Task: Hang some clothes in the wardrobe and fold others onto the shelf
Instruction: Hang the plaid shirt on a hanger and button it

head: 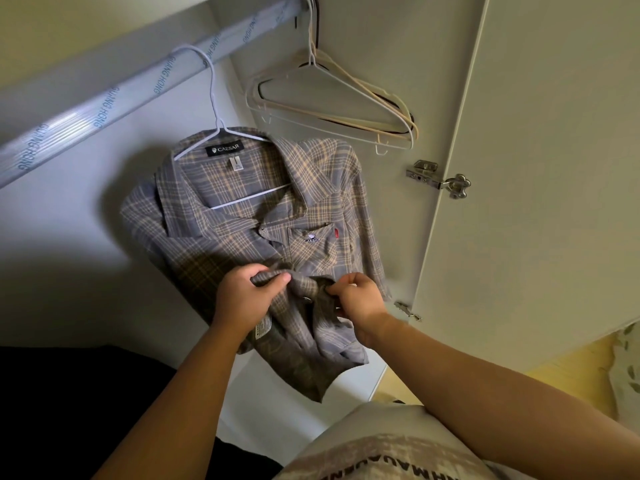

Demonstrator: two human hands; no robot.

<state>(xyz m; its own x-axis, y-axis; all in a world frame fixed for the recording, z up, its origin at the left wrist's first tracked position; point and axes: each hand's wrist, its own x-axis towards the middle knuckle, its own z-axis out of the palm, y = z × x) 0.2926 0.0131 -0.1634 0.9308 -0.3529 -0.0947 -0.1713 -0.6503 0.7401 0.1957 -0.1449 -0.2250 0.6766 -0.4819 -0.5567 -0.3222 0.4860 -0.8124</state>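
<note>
A grey and tan plaid shirt [242, 216] hangs on a white wire hanger [213, 98] hooked over the wardrobe rail [104, 109]. My left hand [242, 299] grips the left front edge of the shirt near its middle. My right hand [356, 303] pinches the right front edge beside a button. Both hands hold the two front edges close together below the chest pocket. The shirt's lower part bunches under my hands.
Several empty hangers [332, 105], white, beige and dark, hang at the right end of the rail. The open wardrobe door [536, 168] with metal hinges [440, 178] stands on the right. A dark mass [69, 393] lies at lower left inside the wardrobe.
</note>
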